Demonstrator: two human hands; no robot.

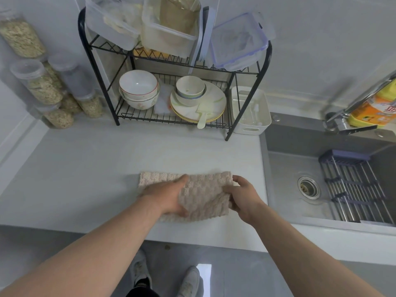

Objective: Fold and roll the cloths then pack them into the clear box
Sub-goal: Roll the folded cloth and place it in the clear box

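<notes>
Cloth [203, 196] like this is soft, light and floppy, so it will bend and sag where nobody holds it. It is not slippery and will not break. It lies on the white counter [85, 168] near the front edge, just beside the sink [285, 168]. Its right part looks turned over onto the rest. The best places to hold are the edges and corners, keeping both sides even. 2 hands are on it. The left hand [165, 196] reaches in from the left and seems to pinch the flap's edge between thumb and fingers. The right hand [242, 198] curls round the right edge. Both arms stretch forward, low over the counter.
</notes>
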